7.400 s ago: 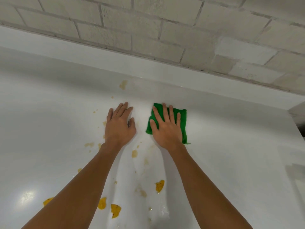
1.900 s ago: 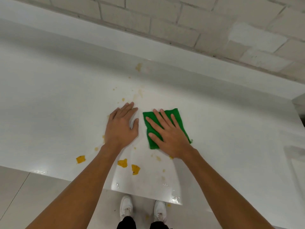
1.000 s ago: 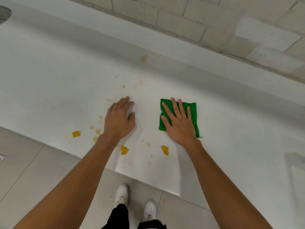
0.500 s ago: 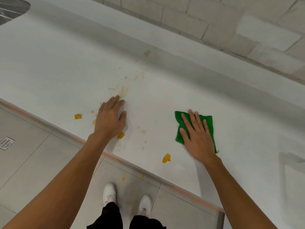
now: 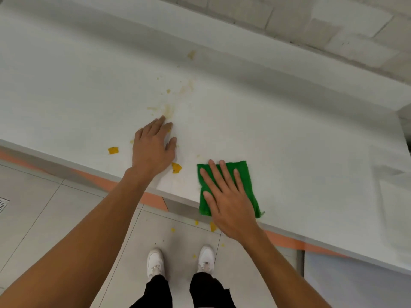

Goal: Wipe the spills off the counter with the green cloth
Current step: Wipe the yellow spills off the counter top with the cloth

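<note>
The folded green cloth (image 5: 245,174) lies at the front edge of the white counter (image 5: 300,141). My right hand (image 5: 224,198) presses flat on it, fingers straight and spread. My left hand (image 5: 153,147) rests flat on the counter to the left, fingers straight. Yellow scraps sit by it: one (image 5: 113,150) to its left, one (image 5: 176,167) between my hands. Brownish smears (image 5: 168,110) and small specks (image 5: 168,91) mark the counter beyond my left fingertips, and one stain (image 5: 191,54) lies near the back ledge.
A white raised ledge and a pale brick wall (image 5: 333,25) run behind the counter. Below the edge is a grey tiled floor (image 5: 55,207) with yellow crumbs (image 5: 213,226) by my white shoes (image 5: 155,262). A floor drain (image 5: 3,204) is at far left.
My right hand has dragged the cloth toward me to the counter's front edge. The scrap that lay near the edge is gone and crumbs lie on the floor. My left hand stayed put.
</note>
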`<action>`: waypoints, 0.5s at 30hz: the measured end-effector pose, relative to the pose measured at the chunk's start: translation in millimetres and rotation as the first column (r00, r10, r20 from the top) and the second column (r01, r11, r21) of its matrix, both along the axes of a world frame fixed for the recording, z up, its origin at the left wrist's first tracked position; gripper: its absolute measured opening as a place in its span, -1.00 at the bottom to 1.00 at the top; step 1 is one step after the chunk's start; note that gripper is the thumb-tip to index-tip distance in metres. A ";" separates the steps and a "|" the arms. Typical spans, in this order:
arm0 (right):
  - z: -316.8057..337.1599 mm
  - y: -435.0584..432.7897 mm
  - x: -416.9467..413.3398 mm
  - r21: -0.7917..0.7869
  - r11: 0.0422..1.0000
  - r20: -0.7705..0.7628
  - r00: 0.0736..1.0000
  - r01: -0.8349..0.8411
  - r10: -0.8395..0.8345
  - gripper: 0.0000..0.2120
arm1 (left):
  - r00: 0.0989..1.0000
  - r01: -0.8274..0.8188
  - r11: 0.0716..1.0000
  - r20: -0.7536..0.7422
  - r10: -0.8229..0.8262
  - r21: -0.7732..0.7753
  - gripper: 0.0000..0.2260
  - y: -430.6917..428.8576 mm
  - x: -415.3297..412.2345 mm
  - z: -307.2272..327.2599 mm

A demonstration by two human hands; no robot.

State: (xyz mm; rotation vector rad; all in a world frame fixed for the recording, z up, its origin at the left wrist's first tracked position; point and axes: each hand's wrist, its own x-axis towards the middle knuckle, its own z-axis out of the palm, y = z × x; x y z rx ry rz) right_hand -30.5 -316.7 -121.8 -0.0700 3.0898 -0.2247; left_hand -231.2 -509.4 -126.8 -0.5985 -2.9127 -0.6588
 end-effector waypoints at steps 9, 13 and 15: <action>3.5 47.9 -22.2 -0.047 0.964 0.032 0.965 0.260 -0.259 -0.44 | 0.995 0.097 0.994 -0.001 -0.097 0.042 -0.56 -20.4 -12.8 -1.9; 4.3 46.5 -67.1 -0.017 0.931 0.061 0.929 0.366 -0.364 -0.41 | 0.995 0.102 0.993 -0.018 -0.101 0.058 -0.58 -22.6 -14.1 -5.4; 4.7 34.6 -80.9 -0.021 0.934 0.075 0.932 0.358 -0.355 -0.40 | 0.995 0.095 0.993 -0.027 -0.093 0.068 -0.58 -22.3 -14.2 -7.4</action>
